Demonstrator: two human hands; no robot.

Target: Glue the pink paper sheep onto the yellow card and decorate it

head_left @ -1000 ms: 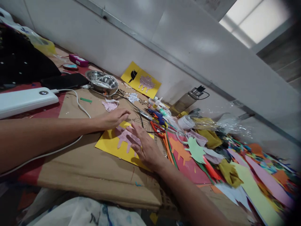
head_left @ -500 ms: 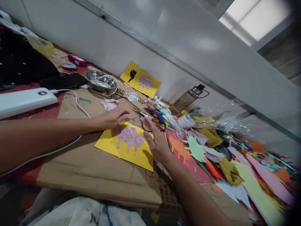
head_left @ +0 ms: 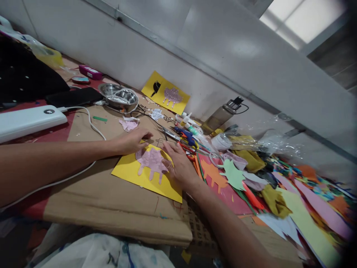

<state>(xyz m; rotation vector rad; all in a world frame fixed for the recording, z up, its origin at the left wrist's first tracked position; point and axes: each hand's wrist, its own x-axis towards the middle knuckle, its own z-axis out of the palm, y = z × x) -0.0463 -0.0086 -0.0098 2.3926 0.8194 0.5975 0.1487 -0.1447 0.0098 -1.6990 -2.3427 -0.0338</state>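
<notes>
At the left, a white, rounded plastic power bank (head_left: 30,123) lies on the red-covered bench (head_left: 57,137), a flat black phone (head_left: 74,96) just beyond it. Next come shiny round steel bowls (head_left: 125,97) and a torn pale-pink scrap (head_left: 128,125) on a brown cardboard sheet (head_left: 92,193). The person's left hand (head_left: 135,141) is at the far left edge of a flat yellow rectangular card (head_left: 167,190), fingers bent and close together; whether that grip pinches the edge, one cannot tell. The card lies on the cardboard between the hands, bearing a pink cut-out with drip-like legs (head_left: 150,160). The right hand (head_left: 180,163) is over the card's right part, its grip loose, fingers spread and slightly curved. Farther right are a blue-and-yellow tool (head_left: 187,136), an orange cut-out with legs (head_left: 213,175) and a mint-green spiky cut-out (head_left: 232,175).
</notes>
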